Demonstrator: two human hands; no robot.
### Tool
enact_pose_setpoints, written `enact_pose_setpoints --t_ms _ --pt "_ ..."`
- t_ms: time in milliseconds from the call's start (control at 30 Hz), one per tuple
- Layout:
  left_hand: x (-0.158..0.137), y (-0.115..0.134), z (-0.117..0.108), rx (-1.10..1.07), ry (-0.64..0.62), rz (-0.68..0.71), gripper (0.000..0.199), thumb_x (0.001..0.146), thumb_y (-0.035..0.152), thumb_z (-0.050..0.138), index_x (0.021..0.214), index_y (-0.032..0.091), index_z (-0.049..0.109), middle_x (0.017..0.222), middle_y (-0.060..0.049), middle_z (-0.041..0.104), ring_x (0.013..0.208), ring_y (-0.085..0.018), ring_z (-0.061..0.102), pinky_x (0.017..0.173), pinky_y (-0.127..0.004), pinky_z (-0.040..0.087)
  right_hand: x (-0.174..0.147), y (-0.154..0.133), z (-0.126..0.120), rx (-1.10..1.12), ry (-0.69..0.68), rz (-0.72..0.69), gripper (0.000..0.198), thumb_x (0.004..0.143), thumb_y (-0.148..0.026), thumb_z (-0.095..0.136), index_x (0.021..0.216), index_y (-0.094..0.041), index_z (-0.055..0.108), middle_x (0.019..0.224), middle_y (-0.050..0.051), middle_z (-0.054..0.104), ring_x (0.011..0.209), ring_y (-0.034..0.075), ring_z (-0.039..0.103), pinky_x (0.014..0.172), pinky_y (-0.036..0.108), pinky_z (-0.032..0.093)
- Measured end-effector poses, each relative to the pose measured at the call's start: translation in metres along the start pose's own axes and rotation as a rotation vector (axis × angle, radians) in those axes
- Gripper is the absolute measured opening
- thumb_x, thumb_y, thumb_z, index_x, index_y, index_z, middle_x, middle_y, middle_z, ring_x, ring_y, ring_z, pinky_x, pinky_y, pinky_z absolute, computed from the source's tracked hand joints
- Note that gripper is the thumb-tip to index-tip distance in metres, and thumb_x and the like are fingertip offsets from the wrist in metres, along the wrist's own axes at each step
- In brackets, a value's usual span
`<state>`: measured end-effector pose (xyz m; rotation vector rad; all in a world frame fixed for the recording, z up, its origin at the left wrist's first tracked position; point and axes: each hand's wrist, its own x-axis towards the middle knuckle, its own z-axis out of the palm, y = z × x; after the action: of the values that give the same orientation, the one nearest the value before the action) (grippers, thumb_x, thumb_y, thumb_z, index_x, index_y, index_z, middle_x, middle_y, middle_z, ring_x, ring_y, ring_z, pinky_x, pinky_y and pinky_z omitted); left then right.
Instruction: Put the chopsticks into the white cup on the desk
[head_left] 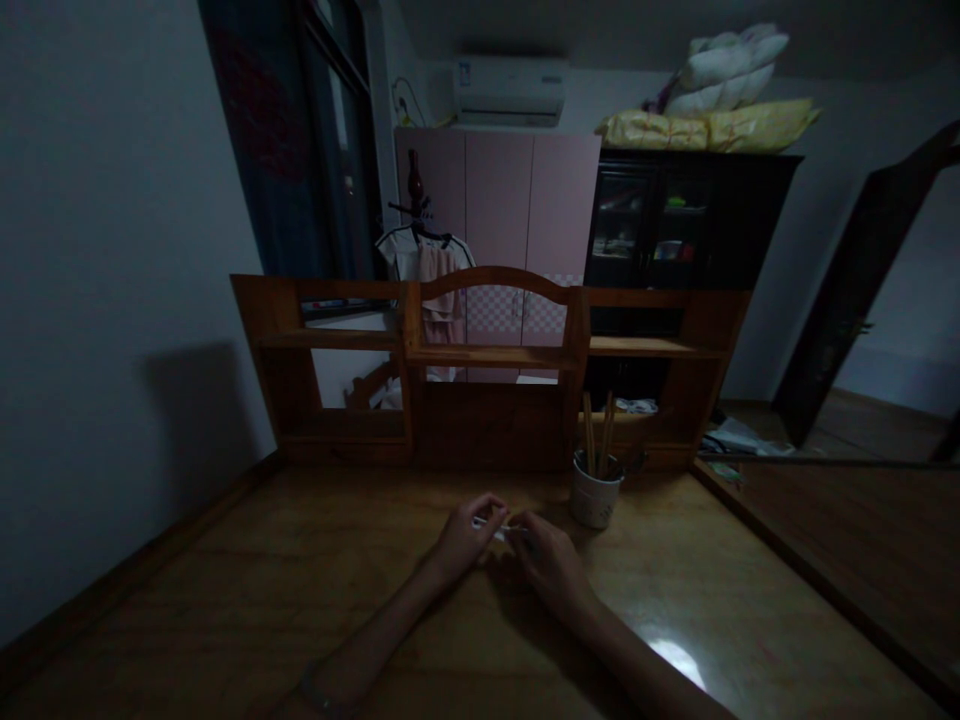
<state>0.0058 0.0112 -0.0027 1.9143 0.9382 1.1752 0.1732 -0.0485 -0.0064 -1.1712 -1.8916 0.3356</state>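
Note:
Both my hands meet over the wooden desk [337,560], a little in front of its back shelf. My left hand [466,538] is closed in a pinch on a small, thin white object [498,533], too small and dim to name. From the other side, my right hand [549,562] has its fingers closed at the object's right end. The fingers of both hands hide part of it. Just beyond my right hand stands a white bucket-shaped pot [595,503] holding several upright wooden sticks [590,440].
A wooden shelf unit [495,425] runs along the desk's back edge. A wall [112,350] borders the left side, and a raised wooden rim [795,570] the right. Behind are a pink wardrobe [499,200], hanging clothes [439,270] and a dark cabinet [731,220].

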Motion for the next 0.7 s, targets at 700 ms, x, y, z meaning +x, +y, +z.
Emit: enact_pose_setpoints --t_ms 700 --pt "0.008 -0.020 -0.005 -0.187 0.128 -0.193 0.041 0.078 0.054 0.060 0.094 0.016 0.062 0.045 0.009 0.042 0.038 -0.008 0.038 0.039 -0.018 0.024 0.002 -0.009 -0.001 0.038 -0.023 -0.105 0.026 0.082 -0.014 0.059 0.107 -0.022 0.057 0.105 0.006 0.059 0.093 0.020 0.059 0.080 0.030 0.048"
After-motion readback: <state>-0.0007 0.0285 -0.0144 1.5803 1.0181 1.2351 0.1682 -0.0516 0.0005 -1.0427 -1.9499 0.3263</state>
